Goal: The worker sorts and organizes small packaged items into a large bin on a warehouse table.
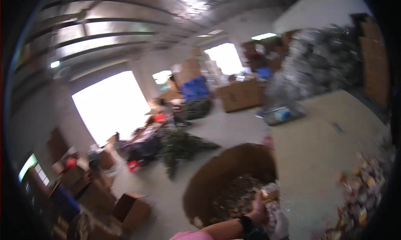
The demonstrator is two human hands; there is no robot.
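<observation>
My left hand (260,210), with a black band at the wrist and a pink sleeve, is at the right rim of a large round brown bin (204,177). Its fingers are closed around a clump of small shiny pieces (270,194), silvery and yellowish, too blurred to name. Just to the right and lower is my right hand (281,226), seemingly in a whitish glove, close against the clump; its fingers are smeared. Many small mixed pieces (234,194) lie inside the bin. More of them form a heap (361,194) on the pale table (317,144) at the right.
A metal tray (284,114) with a blue item sits at the table's far corner. Stacked clear bags (321,60) stand behind it. A large cardboard box (240,96), green branches (179,146) and an open carton (131,210) stand or lie on the floor.
</observation>
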